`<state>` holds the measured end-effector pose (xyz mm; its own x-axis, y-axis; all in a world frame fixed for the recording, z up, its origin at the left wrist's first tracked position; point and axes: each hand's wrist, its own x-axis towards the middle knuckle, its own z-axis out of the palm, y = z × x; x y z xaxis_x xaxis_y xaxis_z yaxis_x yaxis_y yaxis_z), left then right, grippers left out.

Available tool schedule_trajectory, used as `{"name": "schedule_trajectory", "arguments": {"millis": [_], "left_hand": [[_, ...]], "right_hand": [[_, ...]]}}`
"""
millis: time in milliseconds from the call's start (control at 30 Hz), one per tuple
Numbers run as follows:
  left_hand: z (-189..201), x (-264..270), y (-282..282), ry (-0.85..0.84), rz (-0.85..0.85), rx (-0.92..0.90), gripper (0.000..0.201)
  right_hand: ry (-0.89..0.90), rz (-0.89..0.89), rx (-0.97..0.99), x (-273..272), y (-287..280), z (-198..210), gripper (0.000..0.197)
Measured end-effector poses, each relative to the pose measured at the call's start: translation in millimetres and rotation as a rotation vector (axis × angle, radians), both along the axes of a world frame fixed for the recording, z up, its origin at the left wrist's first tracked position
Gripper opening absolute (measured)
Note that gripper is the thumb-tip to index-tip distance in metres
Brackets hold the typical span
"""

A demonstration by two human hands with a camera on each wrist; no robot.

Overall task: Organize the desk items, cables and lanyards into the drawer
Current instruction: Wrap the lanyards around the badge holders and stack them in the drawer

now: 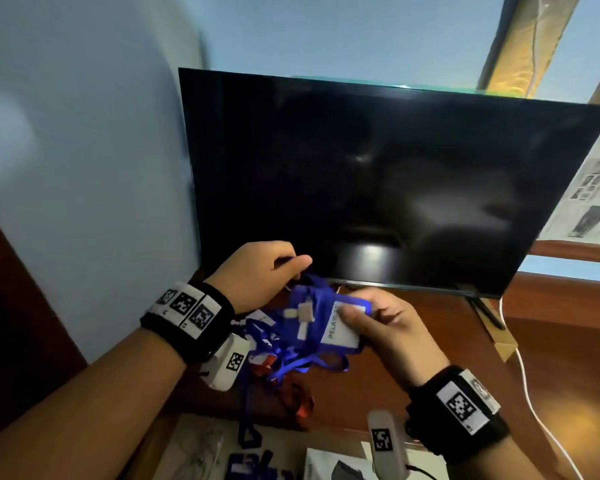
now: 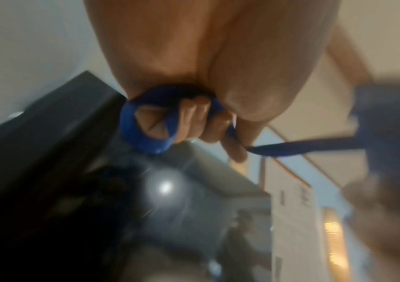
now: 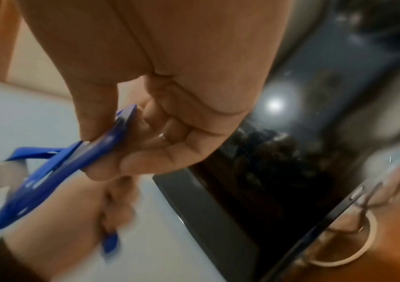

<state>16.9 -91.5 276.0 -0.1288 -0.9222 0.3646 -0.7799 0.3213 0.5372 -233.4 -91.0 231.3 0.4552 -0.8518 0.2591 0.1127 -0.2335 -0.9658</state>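
Monitor (image 1: 378,174) looms behind both grips: left (image 1: 257,271) clutching strap (image 2: 146,137), right (image 1: 385,327) pinching badge (image 1: 340,323).

Monitor (image 1: 378,181) stands on the desk (image 1: 551,348) behind the lanyards (image 1: 305,327); cable (image 1: 527,386) trails right.

Lanyards (image 1: 305,303): blue; one red (image 1: 297,398) lower down. Badge (image 1: 342,325): white card, blue frame. Screen (image 1: 378,181): black, glossy. Table (image 1: 551,341): reddish-brown wood. Wall (image 1: 84,133): pale blue. Cable (image 1: 527,386): white. Wristbands (image 1: 187,320): black, with black-and-white square markers.
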Motion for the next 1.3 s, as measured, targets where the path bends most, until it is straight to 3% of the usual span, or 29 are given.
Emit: {"name": "schedule_trajectory", "arguments": {"millis": [67,133,200,267,333,400,467,533,567,600,700,767,900,1000,1200,1300], "left_hand": [[-22,2,5,0.07,-0.03,0.176,0.04],[-41,-8,25,0.087,-0.072,0.248,0.042],[-54,-22,48,0.096,-0.108,0.234,0.037],[-57,-33,63,0.082,-0.14,0.178,0.032],[-57,-33,65,0.002,-0.131,0.074,0.031],[-55,-28,60,-0.106,-0.077,0.019,0.032],[-60,-16,54,-0.16,-0.023,0.103,0.031],[-82,-4,48,-0.134,0.023,0.333,0.035],[-97,2,48,-0.04,0.028,0.465,0.039],[-113,5,51,0.158,0.028,0.588,0.045],[-156,-1,70,1.014,0.078,0.839,0.035],[-176,-12,85,1.293,0.166,0.888,0.033],[-205,-30,103,1.45,0.388,0.693,0.031],[-215,-32,114,1.574,0.472,0.612,0.027],[-224,-25,132,1.806,0.412,0.676,0.039],[-229,-13,135,1.767,0.373,0.754,0.051]], "right_hand": [[-0.247,-0.103,0.084,3,0,3,0.02],[-0.313,-0.277,0.117,6,-4,-1,0.015],[-0.184,-0.48,0.063,7,-9,-15,0.01],[0.047,-0.55,-0.077,6,-10,-38,0.014],[0.347,-0.44,-0.185,8,-3,-60,0.013],[0.547,-0.215,-0.162,11,9,-74,0.007],[0.453,0.015,-0.023,14,23,-78,0.003],[0.251,0.096,0.118,16,33,-83,0.004],[0.175,0.096,0.179,17,37,-87,0.004],[0.124,0.099,0.233,18,42,-93,0.004],[-0.028,0.078,0.431,24,56,-121,0.019],[-0.108,0.008,0.564,29,62,-139,0.023],[-0.122,-0.099,0.716,44,72,-165,0.025],[0.014,-0.136,0.739,52,82,-179,0.025],[0.261,-0.069,0.728,64,95,-196,0.03],[0.407,-0.03,0.719,67,97,-202,0.04]]}}
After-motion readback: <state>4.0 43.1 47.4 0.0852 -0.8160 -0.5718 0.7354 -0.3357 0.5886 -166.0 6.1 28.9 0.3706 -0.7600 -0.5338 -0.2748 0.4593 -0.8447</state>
